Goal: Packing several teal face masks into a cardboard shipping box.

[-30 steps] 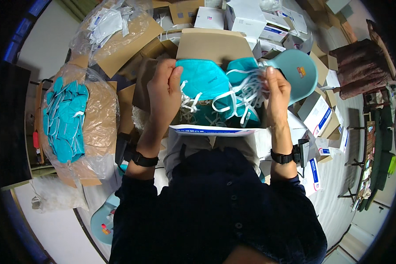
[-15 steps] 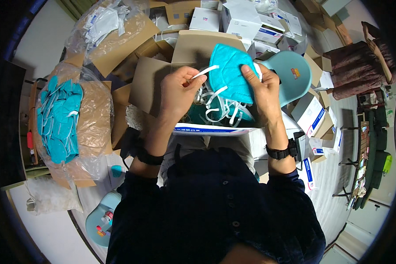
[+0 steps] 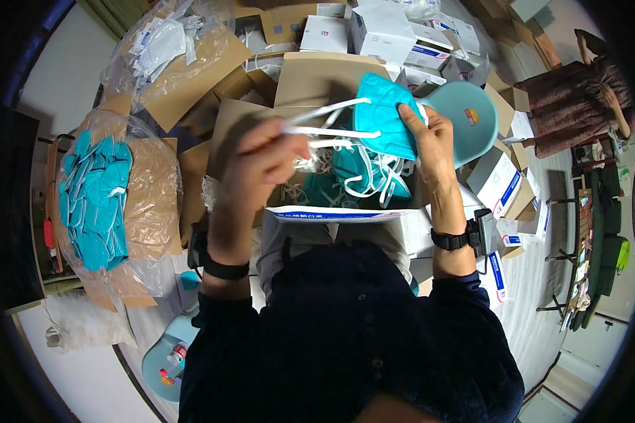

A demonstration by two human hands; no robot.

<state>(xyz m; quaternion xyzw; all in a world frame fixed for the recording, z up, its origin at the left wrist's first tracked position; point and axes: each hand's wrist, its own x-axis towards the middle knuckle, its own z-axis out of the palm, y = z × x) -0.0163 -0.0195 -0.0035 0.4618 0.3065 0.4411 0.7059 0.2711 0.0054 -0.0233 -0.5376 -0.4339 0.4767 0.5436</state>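
Note:
A teal face mask [image 3: 386,116] is held up over an open carton by my right hand [image 3: 436,141], thumb on its front and fingers behind. White elastic straps [image 3: 331,131] run taut from the mask toward my left hand [image 3: 264,158], which is closed and smeared by motion; the upper strap reaches its fingers. Beneath, the carton [image 3: 331,76] holds more teal masks [image 3: 363,169] with tangled white straps [image 3: 381,185]. My right hand hides the mask's right edge.
At left, a plastic-lined carton [image 3: 155,190] bears a heap of teal masks [image 3: 95,197]. White packets [image 3: 164,44] fill another bag. White boxes [image 3: 382,32] crowd the far side; a blue-green stool [image 3: 469,123] stands right. A person [image 3: 578,106] stands at far right.
My left hand has moved left and down, drawing the straps out taut. The mask in my right hand has shifted slightly right.

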